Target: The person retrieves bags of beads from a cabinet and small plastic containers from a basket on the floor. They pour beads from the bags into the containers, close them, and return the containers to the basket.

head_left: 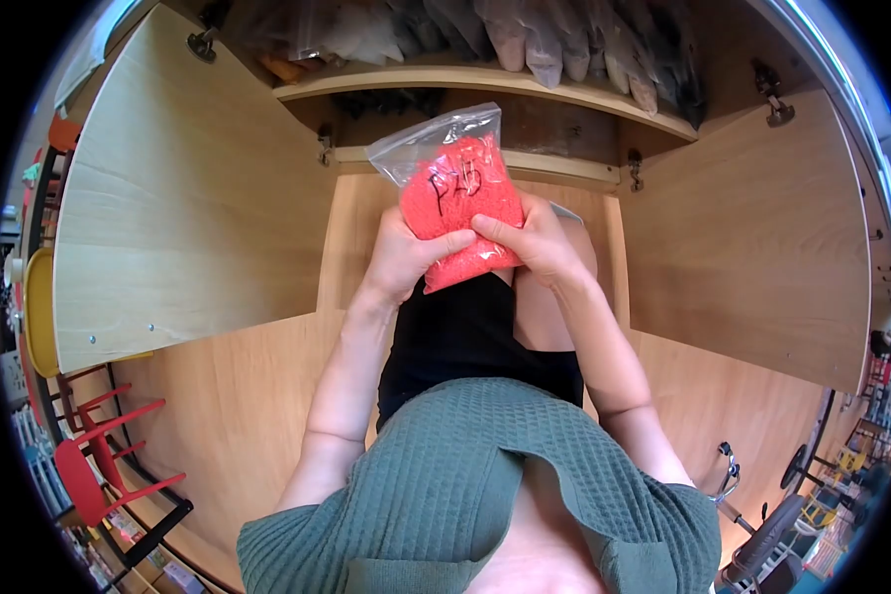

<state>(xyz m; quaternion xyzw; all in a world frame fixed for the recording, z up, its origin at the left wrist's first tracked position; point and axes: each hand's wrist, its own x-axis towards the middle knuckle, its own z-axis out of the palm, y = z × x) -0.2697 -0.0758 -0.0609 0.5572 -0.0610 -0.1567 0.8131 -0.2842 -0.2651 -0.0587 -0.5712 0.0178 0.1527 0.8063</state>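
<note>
A green ribbed top [441,455] fills the space nearest the camera, with a dark garment [431,342] over the lap beyond it. Farther out, above the knees, a clear plastic bag [457,203] packed with red, grainy-looking material is held up in front of the cabinet. The left hand [398,247] grasps its lower left side and the right hand [543,238] its lower right; both thumbs press on the marked face, their tips close together, while most of the other fingers are hidden behind.

The bag will probably handle as light and soft, the fill giving under the thumbs and shifting if tilted. The glossy film may be slippery, and thin enough to stretch or split at a seam if pinched hard. The full lower body, supported from both sides as here, looks the best place to hold; the slack clear top [396,153] would likely fold and let the weight swing.

On either side stand the left door [188,208] and right door [752,238], swung wide. Farthest back, a curved shelf [485,78] carries more filled bags [554,45].
</note>
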